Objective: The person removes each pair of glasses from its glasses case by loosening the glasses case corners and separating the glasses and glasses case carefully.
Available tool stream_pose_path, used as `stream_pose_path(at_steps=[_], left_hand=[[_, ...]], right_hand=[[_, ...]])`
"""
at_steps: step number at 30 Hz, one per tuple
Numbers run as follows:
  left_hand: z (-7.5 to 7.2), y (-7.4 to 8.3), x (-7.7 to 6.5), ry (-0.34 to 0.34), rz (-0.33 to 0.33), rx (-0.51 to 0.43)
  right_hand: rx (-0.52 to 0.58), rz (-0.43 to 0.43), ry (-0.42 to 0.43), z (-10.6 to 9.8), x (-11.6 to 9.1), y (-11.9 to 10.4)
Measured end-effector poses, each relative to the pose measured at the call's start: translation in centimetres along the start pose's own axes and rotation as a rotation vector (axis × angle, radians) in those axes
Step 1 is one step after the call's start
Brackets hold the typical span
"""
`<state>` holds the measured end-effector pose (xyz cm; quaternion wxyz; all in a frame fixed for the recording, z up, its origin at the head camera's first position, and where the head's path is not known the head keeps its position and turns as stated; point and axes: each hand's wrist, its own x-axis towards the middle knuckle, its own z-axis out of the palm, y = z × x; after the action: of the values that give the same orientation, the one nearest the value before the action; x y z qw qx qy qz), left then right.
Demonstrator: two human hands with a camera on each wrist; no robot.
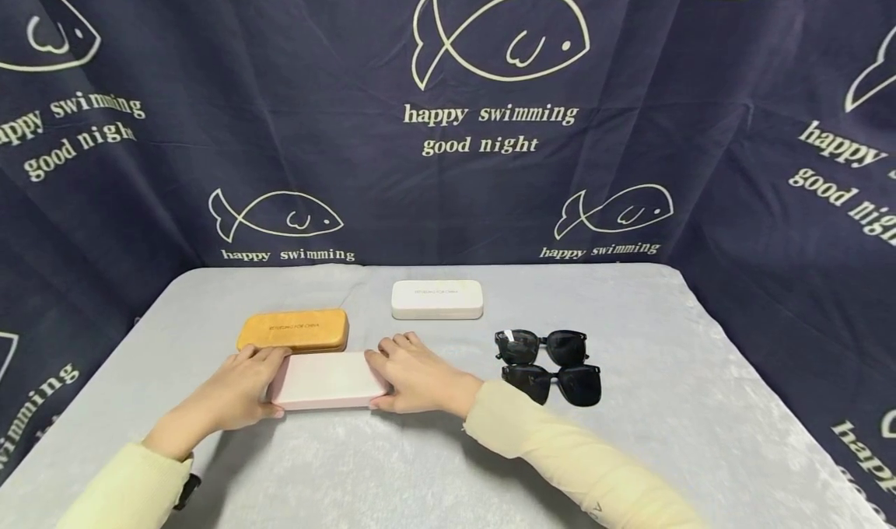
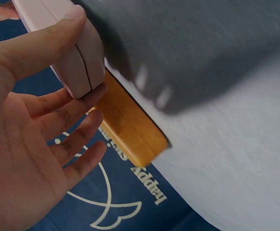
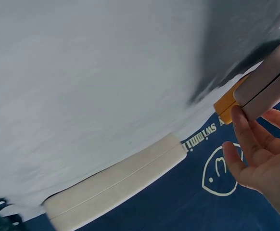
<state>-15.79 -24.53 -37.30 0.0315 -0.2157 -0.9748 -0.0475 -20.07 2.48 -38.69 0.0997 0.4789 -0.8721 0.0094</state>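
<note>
Both hands grip a pale pink glasses case [image 1: 327, 380] by its two short ends. At its left end, the left hand [image 1: 241, 385] pinches it between thumb and fingers; in the left wrist view the thumb [image 2: 58, 41] lies across the case's side and the lower fingers spread loosely. The right hand [image 1: 420, 377] holds the opposite end, with a fingertip at the case's corner in the right wrist view. A seam runs along the closed case [image 3: 265, 86]. Just behind it lies an orange glasses case [image 1: 297, 327], closed, its front edge partly covered by the pink one.
A closed white glasses case [image 1: 437, 302] lies at the back middle of the grey-covered table [image 1: 700, 436]. Two pairs of black sunglasses, one farther back [image 1: 565, 348] and one nearer [image 1: 581, 386], lie right of the right hand. A dark fish-print curtain [image 1: 490, 194] surrounds the table's back and sides.
</note>
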Motion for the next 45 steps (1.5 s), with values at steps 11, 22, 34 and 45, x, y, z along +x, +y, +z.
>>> stream_pose_path(at_steps=[11, 22, 34, 45], left_hand=[[-0.3, -2.8, -1.2, -0.022, -0.026, 0.013], [-0.3, -5.1, -1.8, -0.07, -0.083, 0.017], [-0.4, -5.8, -2.3, -0.079, -0.117, -0.001], [-0.1, -5.9, -2.0, -0.135, -0.149, -0.011]], right_hand=[[-0.02, 0.004, -0.049, 0.5, 3.2, -2.0], [-0.029, 0.025, -0.071, 0.9, 5.4, -3.3], [-0.03, 0.046, -0.123, 1.6, 6.5, -4.1], [-0.047, 0.046, -0.121, 1.5, 6.4, -4.1]])
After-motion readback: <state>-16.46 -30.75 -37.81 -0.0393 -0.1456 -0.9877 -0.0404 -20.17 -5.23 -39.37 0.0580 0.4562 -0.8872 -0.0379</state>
